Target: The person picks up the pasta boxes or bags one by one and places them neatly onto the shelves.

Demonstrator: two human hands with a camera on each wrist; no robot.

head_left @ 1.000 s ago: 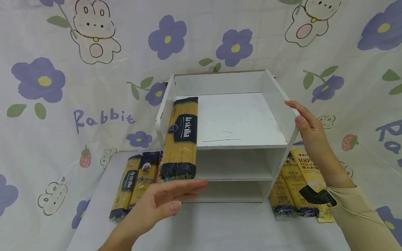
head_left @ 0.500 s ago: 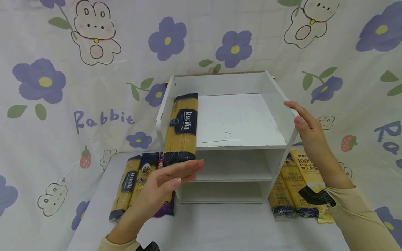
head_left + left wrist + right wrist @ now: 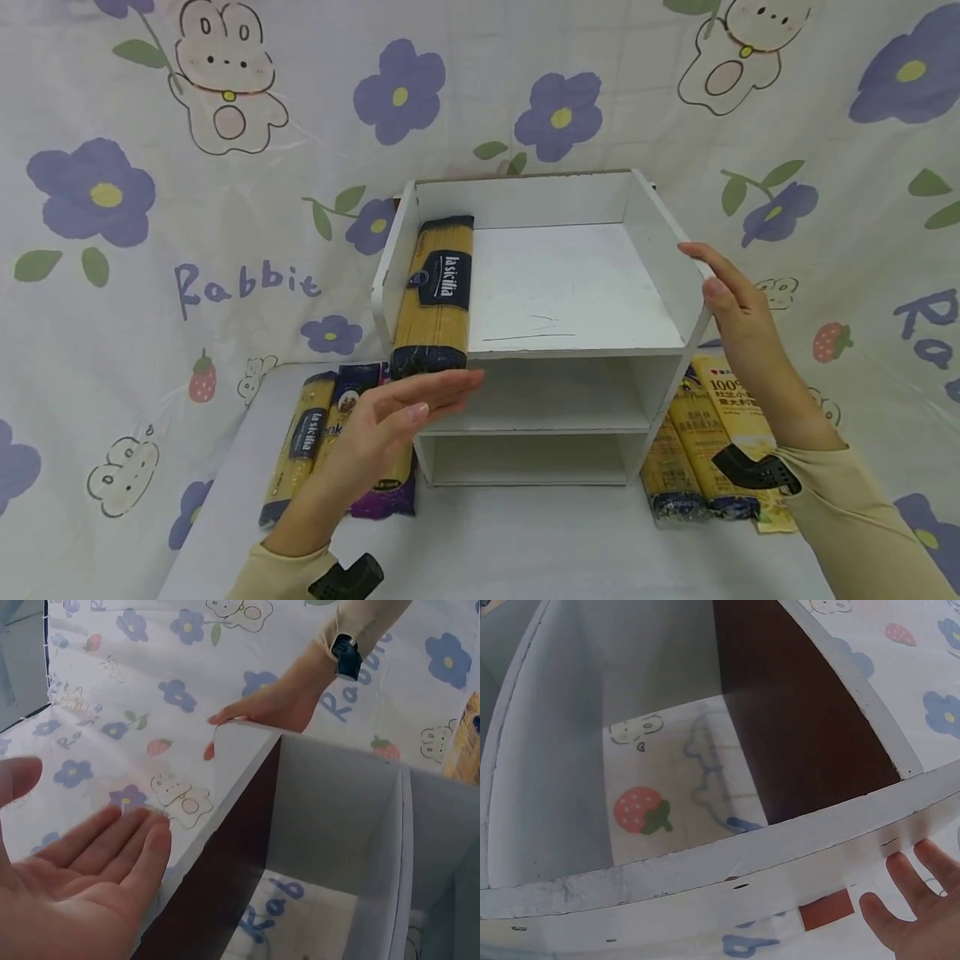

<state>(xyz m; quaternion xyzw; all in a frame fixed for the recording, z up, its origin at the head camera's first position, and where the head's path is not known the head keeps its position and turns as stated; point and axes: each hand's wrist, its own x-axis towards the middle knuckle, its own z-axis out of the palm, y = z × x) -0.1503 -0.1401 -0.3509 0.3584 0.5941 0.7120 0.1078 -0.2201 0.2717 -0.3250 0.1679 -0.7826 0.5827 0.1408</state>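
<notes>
Tablecloth (image 3: 112,333), thin printed fabric with purple flowers, rabbits and strawberries, is draped behind and beneath everything. Table (image 3: 525,542), a flat pale surface, carries the shelf unit (image 3: 660,275): a white painted box, square-edged, with an open top tray and two open slots below, its paint chipped along the edges.

Spaghetti packet (image 3: 435,292), long, rectangular, clear film over yellow strands with dark blue ends and label, lies against the left wall of the top tray. It has been pushed further in than half a second ago, its near end now level with the tray's front edge.

Left hand (image 3: 390,417) is held flat just below that end, fingers straight and together, gripping nothing. Right hand (image 3: 731,300) rests on the unit's right wall as before, fingers straight.

Further pasta packets are laid flat at left (image 3: 322,433) and at right (image 3: 712,433) of the unit.
</notes>
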